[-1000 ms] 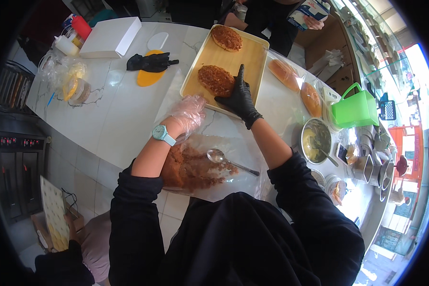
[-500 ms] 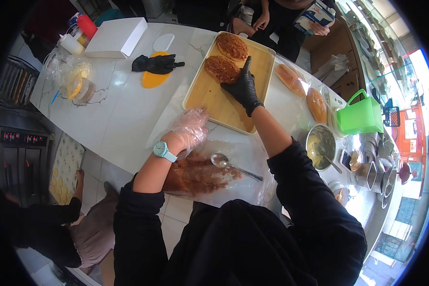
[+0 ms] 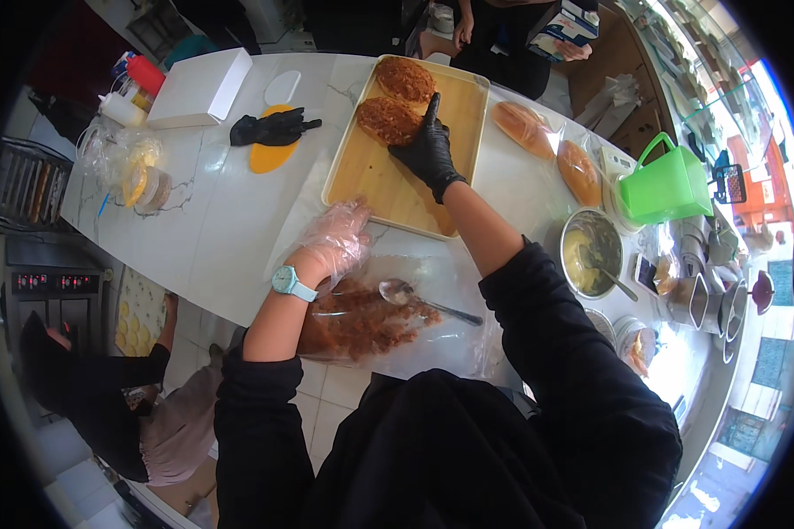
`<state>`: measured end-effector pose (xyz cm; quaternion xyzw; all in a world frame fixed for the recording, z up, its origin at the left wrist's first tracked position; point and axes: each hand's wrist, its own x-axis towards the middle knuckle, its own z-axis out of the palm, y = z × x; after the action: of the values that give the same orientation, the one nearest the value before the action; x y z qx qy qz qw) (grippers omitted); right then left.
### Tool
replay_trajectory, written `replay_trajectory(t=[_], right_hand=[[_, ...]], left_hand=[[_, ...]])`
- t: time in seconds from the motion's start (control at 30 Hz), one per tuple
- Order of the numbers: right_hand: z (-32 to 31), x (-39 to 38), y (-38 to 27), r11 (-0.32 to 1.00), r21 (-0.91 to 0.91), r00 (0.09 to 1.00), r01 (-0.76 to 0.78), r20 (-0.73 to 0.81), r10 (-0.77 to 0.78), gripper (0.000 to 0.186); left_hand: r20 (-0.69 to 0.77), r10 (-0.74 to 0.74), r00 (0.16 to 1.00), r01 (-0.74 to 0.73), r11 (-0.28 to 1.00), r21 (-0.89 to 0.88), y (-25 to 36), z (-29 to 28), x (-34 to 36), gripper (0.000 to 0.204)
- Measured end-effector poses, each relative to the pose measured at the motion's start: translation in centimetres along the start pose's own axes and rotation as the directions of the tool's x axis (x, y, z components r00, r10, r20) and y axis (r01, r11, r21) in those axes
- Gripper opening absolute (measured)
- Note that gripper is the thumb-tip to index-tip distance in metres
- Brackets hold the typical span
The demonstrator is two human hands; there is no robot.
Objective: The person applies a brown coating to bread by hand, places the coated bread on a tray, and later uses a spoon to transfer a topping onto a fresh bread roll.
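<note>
My right hand [image 3: 430,157], in a black glove, is closed around the right side of a bun coated in reddish-brown shreds [image 3: 386,121]. The fingers under it are partly hidden. A second coated bun [image 3: 406,80] lies just beyond it on the wooden tray with a pale rim [image 3: 397,198]. Over the tray's near left corner, my left hand [image 3: 338,236] wears a loose clear plastic glove, its fingers loosely extended. Closer to me, a metal spoon [image 3: 432,302] rests on the shredded topping [image 3: 353,322], spread over a clear plastic sheet.
Wrapped plain buns [image 3: 580,174], a metal bowl with pale cream [image 3: 582,282] and a green jug [image 3: 666,194] stand right. A black glove [image 3: 273,128] lies on a yellow scraper [image 3: 269,157] beside a white box [image 3: 201,86]. People stand across the counter and at lower left.
The view has shifted slightly, so the counter's things sit further left. My right hand stays against the same bun, and my left stays at the tray's corner.
</note>
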<state>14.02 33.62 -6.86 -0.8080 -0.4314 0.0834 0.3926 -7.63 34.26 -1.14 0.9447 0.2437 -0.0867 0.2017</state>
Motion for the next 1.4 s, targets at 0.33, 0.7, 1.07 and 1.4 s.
replay_trajectory(t=[0.33, 0.7, 1.07, 1.4], right_hand=[[-4.0, -3.9, -0.4, 0.989, 0.139, 0.999, 0.053, -0.005, -0.053, 0.138], [-26.1, -26.8, 0.3, 0.944, 0.296, 0.987, -0.145, 0.111, 0.117, 0.038], [-28.1, -35.7, 2.1, 0.685, 0.715, 0.848, -0.14, -0.27, 0.455, 0.031], [-31.3, -36.7, 5.1, 0.794, 0.588, 0.866, -0.154, -0.307, 0.395, 0.023]], left_hand=[[0.078, 0.131, 0.988, -0.139, 0.986, 0.096, -3.7, 2.4, 1.7, 0.048], [-0.115, 0.249, 0.962, -0.271, 0.925, -0.265, 5.1, -4.4, -1.2, 0.052], [0.045, 0.835, 0.549, 0.669, -0.406, -0.623, 23.8, 3.9, -3.1, 0.059], [0.162, 0.776, 0.609, 0.695, -0.425, -0.58, 31.2, 7.9, -6.8, 0.058]])
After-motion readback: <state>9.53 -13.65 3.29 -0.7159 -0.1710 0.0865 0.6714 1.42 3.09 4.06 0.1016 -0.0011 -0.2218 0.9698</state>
